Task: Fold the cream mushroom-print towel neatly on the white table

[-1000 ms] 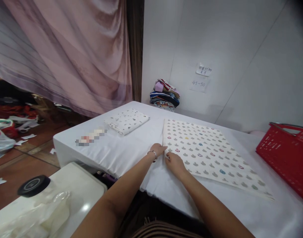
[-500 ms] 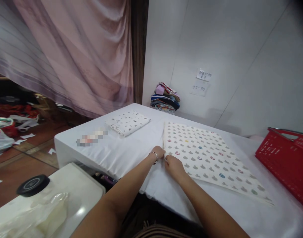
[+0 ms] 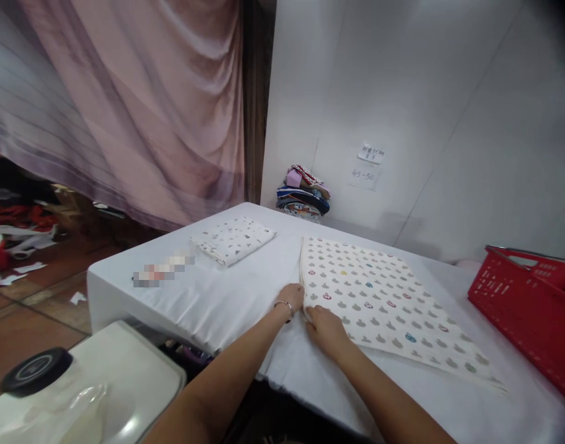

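A red basket (image 3: 525,314) stands on the right side of the table (image 3: 245,302), its slotted walls upright; its contents cannot be made out. A clear plastic bag (image 3: 72,410) lies on the white box (image 3: 137,376) at lower left, near a round black lid (image 3: 36,371). The patterned cloth (image 3: 379,302) lies flat on the table, left of the basket and apart from it. The left hand (image 3: 291,299) is at the cloth's layered left edge; the right hand (image 3: 326,330) covers its near-left corner. The fingers of both hands are clamped on this edge, close together. A strip of white cover separates the patterned cloth from the folded cloth (image 3: 236,239), which lies farther left; another strip runs along the near table edge. The cover shows creases at front left. A stack of fabrics (image 3: 303,194) sits beyond the far table edge, against the white wall (image 3: 402,92). A paper sign (image 3: 364,176) there reads "45-50". A pink curtain (image 3: 180,111) hangs at left, above brown floor tiles (image 3: 37,311).
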The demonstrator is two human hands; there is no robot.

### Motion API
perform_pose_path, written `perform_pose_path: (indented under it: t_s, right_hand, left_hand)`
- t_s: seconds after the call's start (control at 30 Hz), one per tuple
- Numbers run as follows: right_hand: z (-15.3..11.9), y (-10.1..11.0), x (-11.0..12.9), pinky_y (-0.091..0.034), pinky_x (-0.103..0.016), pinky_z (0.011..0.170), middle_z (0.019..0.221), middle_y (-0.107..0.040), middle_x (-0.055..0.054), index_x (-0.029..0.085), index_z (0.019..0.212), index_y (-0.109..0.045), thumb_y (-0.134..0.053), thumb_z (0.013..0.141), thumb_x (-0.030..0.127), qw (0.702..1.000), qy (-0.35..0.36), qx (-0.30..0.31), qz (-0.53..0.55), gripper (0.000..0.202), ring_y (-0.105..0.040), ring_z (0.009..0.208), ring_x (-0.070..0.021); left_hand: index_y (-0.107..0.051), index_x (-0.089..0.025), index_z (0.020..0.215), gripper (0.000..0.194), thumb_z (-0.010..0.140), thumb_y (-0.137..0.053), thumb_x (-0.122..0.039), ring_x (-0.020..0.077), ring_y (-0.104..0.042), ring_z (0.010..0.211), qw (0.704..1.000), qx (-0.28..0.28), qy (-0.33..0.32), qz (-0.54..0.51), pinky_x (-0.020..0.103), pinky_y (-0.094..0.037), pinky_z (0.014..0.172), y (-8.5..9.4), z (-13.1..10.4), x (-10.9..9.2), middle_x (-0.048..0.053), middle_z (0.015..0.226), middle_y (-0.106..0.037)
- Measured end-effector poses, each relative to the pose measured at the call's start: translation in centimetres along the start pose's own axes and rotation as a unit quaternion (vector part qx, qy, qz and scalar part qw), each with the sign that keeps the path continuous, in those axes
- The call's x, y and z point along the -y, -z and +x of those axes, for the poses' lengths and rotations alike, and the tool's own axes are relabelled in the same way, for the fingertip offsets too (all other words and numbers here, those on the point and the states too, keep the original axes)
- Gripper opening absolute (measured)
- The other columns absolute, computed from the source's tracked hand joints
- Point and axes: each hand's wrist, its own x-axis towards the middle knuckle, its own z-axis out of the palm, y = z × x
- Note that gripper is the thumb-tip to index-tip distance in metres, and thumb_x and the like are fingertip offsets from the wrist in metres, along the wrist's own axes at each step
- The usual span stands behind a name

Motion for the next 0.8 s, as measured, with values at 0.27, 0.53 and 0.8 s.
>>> perform_pose_path:
  t_s: [0.27, 0.53, 0.8]
  right_hand:
    - [-1.5, -1.4, -0.5, -0.039, -0.031, 0.074, 0.1, -0.06, -0.008, 0.018, 0.1, -0.059, -0.043, 0.081, 0.009, 0.997, 0.025, -0.049, -0.058, 0.026, -0.053, 0.09, -0.0223]
    - [-0.5, -2.0, -0.8, -0.04, -0.03, 0.067, 0.095, -0.059, -0.007, 0.017, 0.097, -0.056, -0.043, 0.083, 0.012, 0.993, 0.046, -0.075, -0.082, 0.02, -0.052, 0.085, -0.0208]
    - [-0.8, -0.5, -1.0, -0.043, -0.03, 0.067, 0.097, -0.059, -0.006, 0.019, 0.11, -0.05, -0.046, 0.08, 0.015, 0.994, 0.03, -0.085, -0.056, 0.03, -0.054, 0.083, -0.0201]
  left_hand:
    - [-0.069, -0.018, 0.093, 0.026, 0.081, -0.045, -0.015, 0.0187, -0.062, 0.101, 0.999, 0.002, -0.011, 0.043, 0.024, -0.045, 0.083, 0.5, 0.9, -0.4, 0.01, 0.107, -0.068]
    - [-0.066, -0.01, 0.093, 0.027, 0.08, -0.047, -0.024, 0.0268, -0.063, 0.099, 0.994, 0.022, 0.01, 0.103, 0.031, -0.047, 0.077, 0.9, 2.4, -0.6, 0.019, 0.104, -0.067]
    - [-0.066, -0.012, 0.068, 0.02, 0.072, -0.051, -0.023, 0.0251, -0.067, 0.084, 0.988, 0.08, -0.006, 0.129, 0.027, -0.045, 0.065, 1.6, 3.6, -1.0, 0.018, 0.085, -0.071]
